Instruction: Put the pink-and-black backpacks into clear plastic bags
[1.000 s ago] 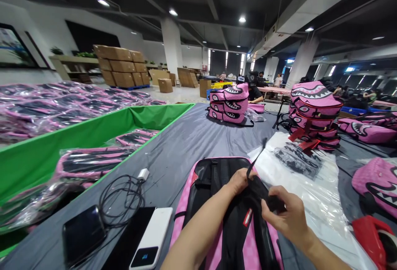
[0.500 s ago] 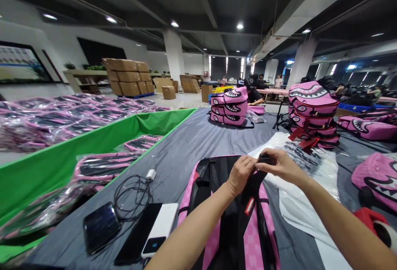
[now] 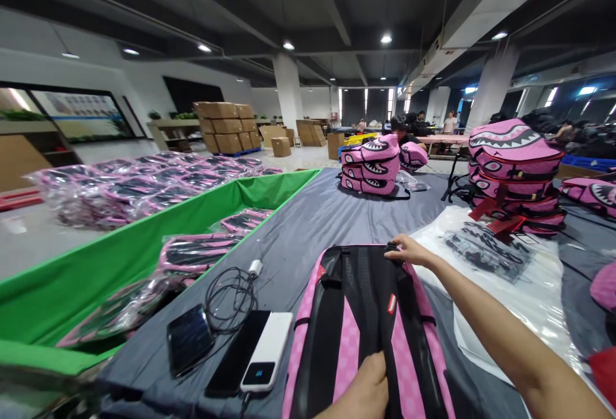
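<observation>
A pink-and-black backpack (image 3: 353, 326) lies with its strap side up in front of me. Its black padded shoulder straps run lengthwise, and the right shoulder strap (image 3: 385, 278) carries a small red label. At the top of that strap, my right hand (image 3: 408, 251) pinches the black webbing. Lower down, my left hand (image 3: 368, 384) is closed at the inner edge of the same strap, its fingertips hidden beneath. To the right, white plastic bags (image 3: 510, 290) with black print lie beside the backpack.
A power bank (image 3: 267, 351), phones and a coiled cable (image 3: 231, 300) lie left of the backpack. A green-walled bin (image 3: 158, 242) holds bagged backpacks. Stacked shark-face backpacks stand at the far middle (image 3: 369, 165) and right (image 3: 514, 165). People work further back.
My left hand has moved from the strap's top down toward me along the backpack. My right hand stays near the top. The view has turned slightly left.
</observation>
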`<state>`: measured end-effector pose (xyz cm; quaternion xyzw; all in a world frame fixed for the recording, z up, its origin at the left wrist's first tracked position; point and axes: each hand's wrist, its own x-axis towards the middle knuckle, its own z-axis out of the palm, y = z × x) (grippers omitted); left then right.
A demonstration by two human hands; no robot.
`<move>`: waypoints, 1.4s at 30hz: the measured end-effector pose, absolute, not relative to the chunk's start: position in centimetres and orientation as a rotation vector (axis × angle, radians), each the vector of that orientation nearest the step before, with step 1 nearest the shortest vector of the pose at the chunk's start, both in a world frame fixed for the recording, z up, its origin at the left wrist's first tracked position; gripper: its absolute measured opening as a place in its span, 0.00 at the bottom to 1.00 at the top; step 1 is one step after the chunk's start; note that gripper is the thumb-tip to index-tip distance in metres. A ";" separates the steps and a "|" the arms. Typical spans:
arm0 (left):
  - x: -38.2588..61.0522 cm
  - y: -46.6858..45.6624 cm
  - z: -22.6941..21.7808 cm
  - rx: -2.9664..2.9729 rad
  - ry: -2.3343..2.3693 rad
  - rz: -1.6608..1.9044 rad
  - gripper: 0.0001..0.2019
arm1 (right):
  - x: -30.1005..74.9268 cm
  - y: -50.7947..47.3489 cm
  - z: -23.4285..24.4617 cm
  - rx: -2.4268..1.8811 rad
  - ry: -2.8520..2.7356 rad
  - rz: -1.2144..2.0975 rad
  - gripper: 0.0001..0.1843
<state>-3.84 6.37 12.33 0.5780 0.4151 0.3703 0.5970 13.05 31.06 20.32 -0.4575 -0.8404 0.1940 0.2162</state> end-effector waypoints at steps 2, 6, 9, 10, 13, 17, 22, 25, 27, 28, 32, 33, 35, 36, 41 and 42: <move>-5.8 5.6 12.5 1.538 1.026 0.699 0.12 | 12.1 31.7 18.2 -1.315 -2.324 0.490 0.19; -11.3 9.1 14.3 1.559 1.247 0.635 0.20 | 11.6 32.3 15.4 -1.371 -2.308 0.442 0.37; -15.1 16.3 15.6 1.699 1.747 1.025 0.21 | 11.5 32.4 13.7 -1.343 -2.379 0.358 0.40; -16.0 19.0 15.7 1.771 1.923 1.012 0.23 | 11.4 32.4 13.1 -1.305 -2.412 0.303 0.38; -16.4 25.8 15.2 1.816 2.086 0.815 0.27 | 11.2 32.4 11.4 -1.178 -2.436 0.174 0.35; -14.3 28.6 12.6 1.998 1.973 0.846 0.26 | 11.0 31.5 10.4 -1.070 -2.298 0.166 0.32; -15.2 26.6 8.6 2.289 1.825 1.250 0.22 | 10.5 29.2 10.1 -0.989 -2.148 0.123 0.27; -15.9 24.7 7.3 2.467 1.751 1.357 0.21 | 10.8 26.9 9.3 -1.007 -2.160 0.048 0.28; -15.5 22.6 6.9 2.563 1.729 1.355 0.19 | 11.5 24.9 8.4 -1.032 -2.188 0.021 0.29; -15.2 21.5 6.7 2.604 1.726 1.335 0.19 | 12.0 23.9 7.9 -1.047 -2.197 0.020 0.29; -14.4 18.5 5.8 2.738 1.738 1.149 0.19 | 14.0 21.9 6.4 -1.081 -2.236 0.079 0.29; -14.5 18.3 5.6 2.764 1.734 1.082 0.20 | 14.3 22.0 6.2 -1.082 -2.254 0.103 0.28; -14.7 18.6 5.5 2.806 1.704 0.925 0.21 | 14.5 22.9 6.3 -1.104 -2.316 0.162 0.26; -14.8 19.2 5.7 2.822 1.679 0.827 0.21 | 14.4 23.6 6.5 -1.134 -2.359 0.190 0.24; -14.0 25.5 7.0 2.765 1.648 0.395 0.15 | 12.1 29.1 8.3 -1.433 -2.581 0.191 0.20; -13.7 26.7 7.2 2.747 1.670 0.384 0.13 | 11.6 30.0 8.5 -1.468 -2.592 0.170 0.21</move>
